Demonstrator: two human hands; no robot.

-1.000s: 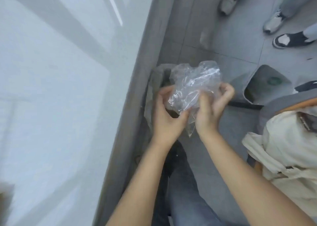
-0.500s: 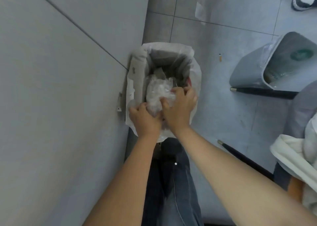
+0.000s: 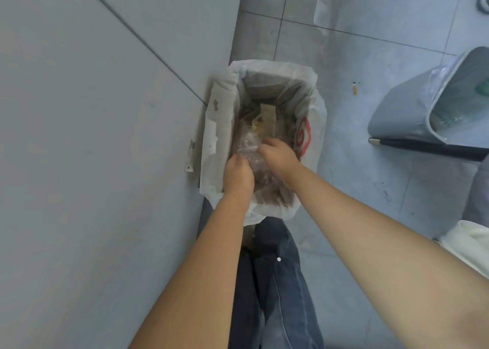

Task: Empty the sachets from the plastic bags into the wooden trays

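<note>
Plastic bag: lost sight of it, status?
Both hands, left hand and right hand, gripping plastic bag. Bag inside lined bin. Nothing blocking.

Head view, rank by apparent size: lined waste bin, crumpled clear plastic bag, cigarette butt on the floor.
1. Lined waste bin, largest.
2. Crumpled clear plastic bag, gripped by the left hand and right hand inside the bin, partly hidden.
3. Cigarette butt, smallest, though farther from the camera.
</note>
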